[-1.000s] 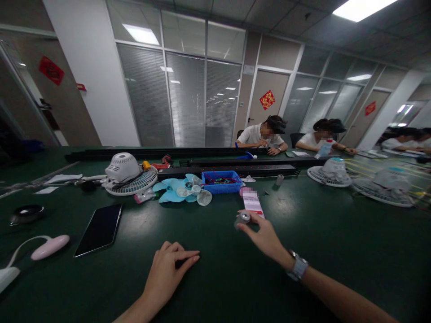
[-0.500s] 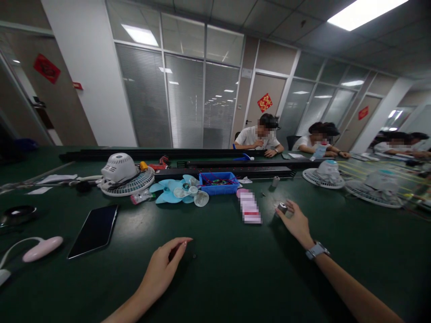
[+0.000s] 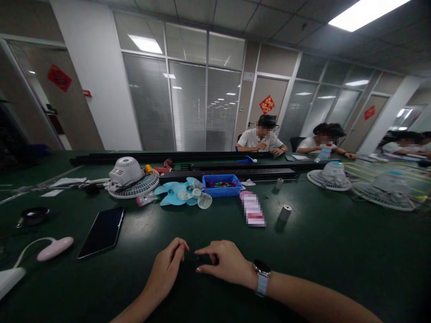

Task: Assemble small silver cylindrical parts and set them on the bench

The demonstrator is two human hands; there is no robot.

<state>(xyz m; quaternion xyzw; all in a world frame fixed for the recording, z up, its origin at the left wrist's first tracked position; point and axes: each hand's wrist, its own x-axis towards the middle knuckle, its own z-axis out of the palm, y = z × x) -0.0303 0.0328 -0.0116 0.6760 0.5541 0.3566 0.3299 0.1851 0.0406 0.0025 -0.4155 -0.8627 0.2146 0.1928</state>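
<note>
My left hand rests low over the green tabletop, fingers curled and thumb pressed toward the index finger. Whatever it may hold is hidden. Facing it is my right hand, wearing a watch, with thumb and index finger apart. A tiny object, too small to name, lies between those fingertips, apparently ungripped. Beyond the right hand stands a small grey metal cylinder with a white top, untouched. A similar cylinder is farther back.
A tablet and a pink-ended lamp lie at left. Across the middle are a white fan housing, light-blue fan blades, a blue bin of wired parts and a pink package. Co-workers sit opposite.
My right hand has let go of the grey cylinder, leaving it standing on the table, and moved left and nearer to the tiny object beside my left hand. The left hand stays about in place.
</note>
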